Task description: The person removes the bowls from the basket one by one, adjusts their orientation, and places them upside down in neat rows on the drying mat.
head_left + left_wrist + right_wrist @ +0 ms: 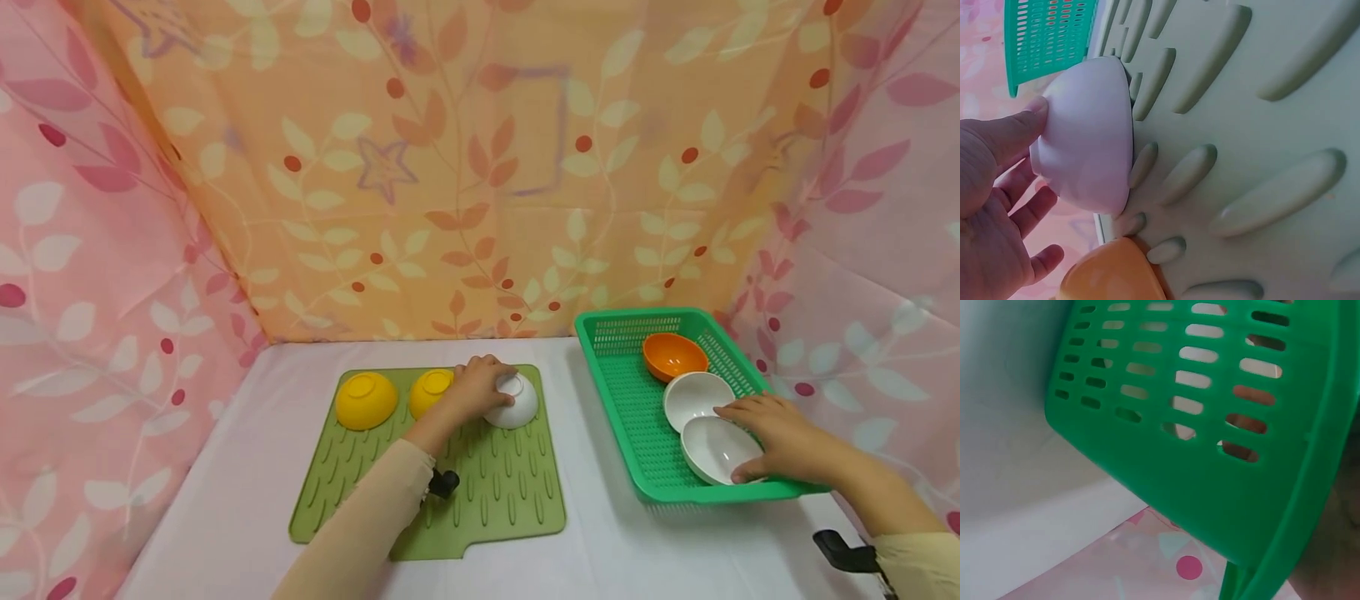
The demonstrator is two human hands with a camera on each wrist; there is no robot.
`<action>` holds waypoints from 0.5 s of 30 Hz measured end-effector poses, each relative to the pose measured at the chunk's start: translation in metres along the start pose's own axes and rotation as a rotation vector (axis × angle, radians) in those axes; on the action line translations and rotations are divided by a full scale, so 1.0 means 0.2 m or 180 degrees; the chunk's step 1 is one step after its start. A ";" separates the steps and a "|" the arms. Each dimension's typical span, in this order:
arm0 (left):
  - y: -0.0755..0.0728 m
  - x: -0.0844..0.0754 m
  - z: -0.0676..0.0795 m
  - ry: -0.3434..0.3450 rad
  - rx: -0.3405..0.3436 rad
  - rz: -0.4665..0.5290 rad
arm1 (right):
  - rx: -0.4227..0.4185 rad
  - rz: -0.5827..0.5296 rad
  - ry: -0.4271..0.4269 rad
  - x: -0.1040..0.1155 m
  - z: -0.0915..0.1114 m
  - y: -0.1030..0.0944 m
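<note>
On a green drying mat (pixel 510 492), a white bowl (pixel 522 408) sits upside down at the right end of a row. My left hand (pixel 474 389) holds it by the base; in the left wrist view the thumb (pixel 1035 115) presses the bowl's base edge, other fingers spread below. Two yellow bowls (pixel 366 400) lie inverted to its left, one partly behind my hand. Over in the green basket (pixel 626 417), my right hand (pixel 787 437) grips the rim of the nearer white bowl (pixel 716 450), which is mouth up. The right wrist view shows mostly the basket's slotted wall (pixel 1172 462).
Behind the gripped bowl in the basket are another white bowl (pixel 693 396) and an orange bowl (pixel 673 357). White cloth (pixel 225 467) covers the table. Patterned fabric walls (pixel 450 208) enclose the back and both sides.
</note>
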State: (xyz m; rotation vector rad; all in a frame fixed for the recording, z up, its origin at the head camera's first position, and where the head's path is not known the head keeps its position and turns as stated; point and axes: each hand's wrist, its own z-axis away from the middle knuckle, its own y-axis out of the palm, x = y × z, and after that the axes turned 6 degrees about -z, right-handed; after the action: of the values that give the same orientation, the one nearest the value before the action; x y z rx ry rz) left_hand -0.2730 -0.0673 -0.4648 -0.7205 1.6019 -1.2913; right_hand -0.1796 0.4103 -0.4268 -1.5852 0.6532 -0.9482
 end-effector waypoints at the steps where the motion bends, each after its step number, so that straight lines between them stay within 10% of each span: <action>1: 0.00 0.00 0.00 0.0005 -0.0004 0.0008 | 0.0025 -0.0012 0.0025 0.00 0.00 0.00; 15: 0.02 0.02 -0.01 0.0001 -0.0039 -0.0004 | -0.0021 0.0594 0.0511 0.15 -0.07 0.04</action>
State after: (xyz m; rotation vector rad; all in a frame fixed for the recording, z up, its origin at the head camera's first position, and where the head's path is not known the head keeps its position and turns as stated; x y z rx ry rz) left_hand -0.2759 -0.0690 -0.4703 -0.7288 1.6110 -1.2835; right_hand -0.1753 0.3775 -0.4265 -1.4354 0.9008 -0.9399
